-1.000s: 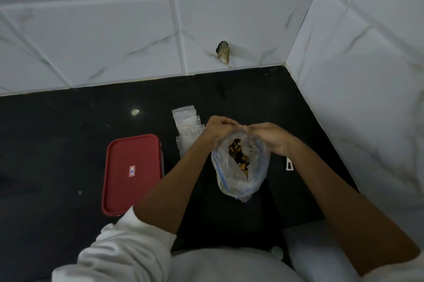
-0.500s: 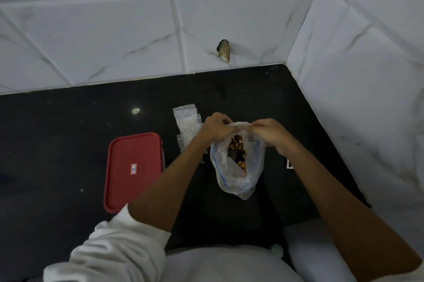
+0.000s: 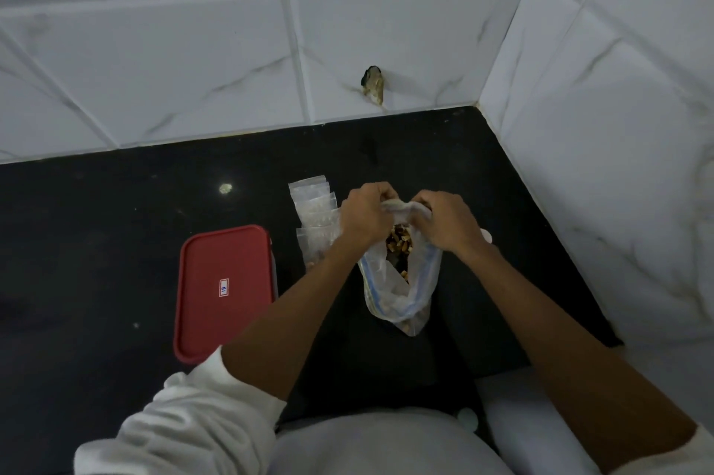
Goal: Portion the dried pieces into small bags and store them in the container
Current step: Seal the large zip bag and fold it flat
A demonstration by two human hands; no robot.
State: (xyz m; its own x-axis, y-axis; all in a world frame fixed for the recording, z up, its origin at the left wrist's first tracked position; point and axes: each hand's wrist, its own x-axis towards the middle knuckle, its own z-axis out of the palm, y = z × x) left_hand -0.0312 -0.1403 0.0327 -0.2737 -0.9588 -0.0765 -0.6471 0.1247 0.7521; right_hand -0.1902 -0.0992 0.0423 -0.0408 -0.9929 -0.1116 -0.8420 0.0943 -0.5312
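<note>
A large clear zip bag (image 3: 398,289) with a blue seal strip hangs above the black counter, its mouth spread so brown dried pieces (image 3: 400,242) show inside. My left hand (image 3: 365,217) grips the left side of the bag's top edge. On the right side of that edge, my right hand (image 3: 444,223) grips the plastic. A stack of small clear bags (image 3: 313,215) lies on the counter just left of my left hand. The container with its red lid (image 3: 224,293) on sits further left, nearer me.
The black counter (image 3: 96,242) ends at white tiled walls behind and to the right, forming a corner. A small brown chip (image 3: 374,85) marks the back wall. A small white object (image 3: 485,235) peeks out behind my right wrist.
Both hands have lifted slightly and pulled the bag's top edge, bunching the plastic between them. The bag's mouth stays open with the pieces showing.
</note>
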